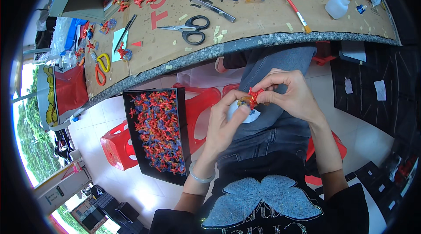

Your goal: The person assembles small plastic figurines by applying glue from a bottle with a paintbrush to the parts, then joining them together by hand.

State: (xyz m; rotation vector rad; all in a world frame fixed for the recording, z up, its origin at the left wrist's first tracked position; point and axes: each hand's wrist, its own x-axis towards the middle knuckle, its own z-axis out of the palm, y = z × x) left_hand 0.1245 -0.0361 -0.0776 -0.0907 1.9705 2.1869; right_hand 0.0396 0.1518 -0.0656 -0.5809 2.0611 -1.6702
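Cardboard topped the table (pixel 254 19) along the frame's upper side. Dark jeans (pixel 287 140) filled the area right of centre; left of centre, a black tray (pixel 183 107) held heaped red, blue and yellow figures (pixel 160 133). Above the jeans, the left hand (pixel 221 124) and right hand (pixel 291 96) met around one toy (pixel 254 95). The right thumb and fingers pinched its red part from the upper right; the left ones gripped its blue-and-amber end at lower left. Its long axis apparently ran between those two grips, neither hand nearer.
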